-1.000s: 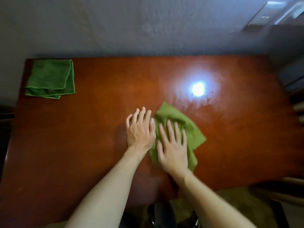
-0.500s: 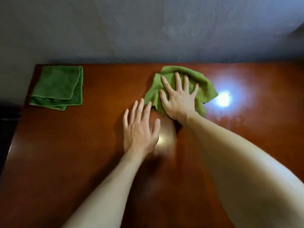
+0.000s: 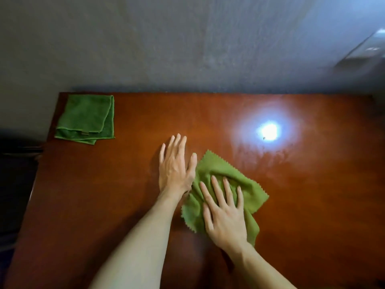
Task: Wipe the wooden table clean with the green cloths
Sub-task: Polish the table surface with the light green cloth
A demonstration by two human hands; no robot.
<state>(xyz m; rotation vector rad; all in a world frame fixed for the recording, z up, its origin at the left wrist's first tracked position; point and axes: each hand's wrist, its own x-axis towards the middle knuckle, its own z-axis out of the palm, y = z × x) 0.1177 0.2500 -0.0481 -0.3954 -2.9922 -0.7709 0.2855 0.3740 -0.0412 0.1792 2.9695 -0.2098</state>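
A reddish-brown wooden table (image 3: 104, 195) fills the lower view. My right hand (image 3: 225, 211) presses flat, fingers spread, on a crumpled light green cloth (image 3: 220, 170) with a zigzag edge near the table's middle. My left hand (image 3: 175, 165) rests flat on the bare wood just left of that cloth, its thumb touching the cloth's edge. A second, darker green cloth (image 3: 87, 117) lies folded at the far left corner, away from both hands.
A grey wall (image 3: 187, 49) runs along the table's far edge. A bright light reflection (image 3: 268, 131) glares on the wood to the right, with faint smears around it. Dark space lies beyond the table's left edge (image 3: 18, 184).
My right hand has drawn the light green cloth back from the far edge toward me, to the table's middle. My left hand stays flat in about the same place.
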